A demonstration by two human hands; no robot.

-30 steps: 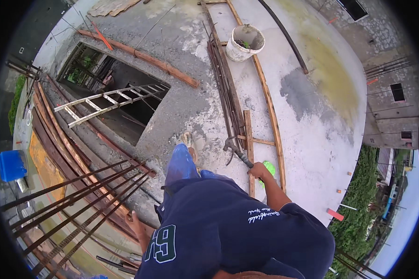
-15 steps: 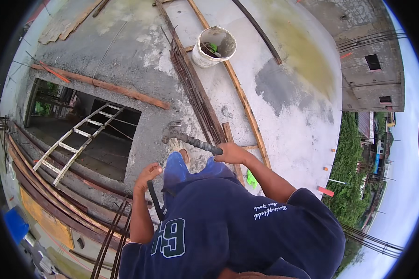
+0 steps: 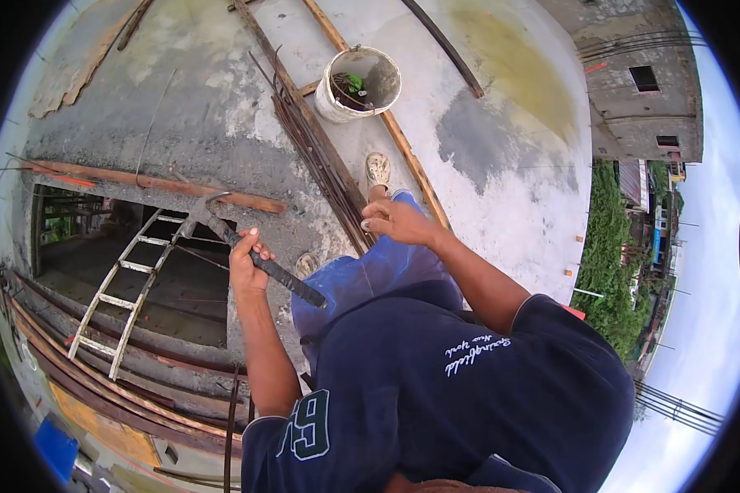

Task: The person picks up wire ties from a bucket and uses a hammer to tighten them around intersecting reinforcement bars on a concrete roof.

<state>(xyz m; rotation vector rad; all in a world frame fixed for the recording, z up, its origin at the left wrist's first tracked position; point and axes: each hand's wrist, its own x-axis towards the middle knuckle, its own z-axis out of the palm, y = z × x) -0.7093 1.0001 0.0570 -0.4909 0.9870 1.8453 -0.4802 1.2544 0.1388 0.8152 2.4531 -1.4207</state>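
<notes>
My left hand (image 3: 249,261) is wrapped round the handle of a claw hammer (image 3: 292,284), whose grip is bound in black tape. The metal head points away from me, over the near-right corner of a floor opening (image 3: 197,300). My right hand (image 3: 399,222) is raised above my right thigh, empty, with its fingers loosely bent and apart. Below it, my right foot in a pale clog (image 3: 378,170) stands between wood pieces on the concrete.
A light-coloured ladder (image 3: 136,266) rises through the opening. Ahead stands a white bucket (image 3: 327,100) with dark bits and something green inside. Rusty rods (image 3: 312,156) lie along a dark plank, beside a long wooden frame (image 3: 411,156). A reddish timber (image 3: 156,184) borders the opening's far side.
The hammer has passed from my right hand to my left. My right foot has stepped forward, and my body has turned, so the bucket and opening appear shifted left.
</notes>
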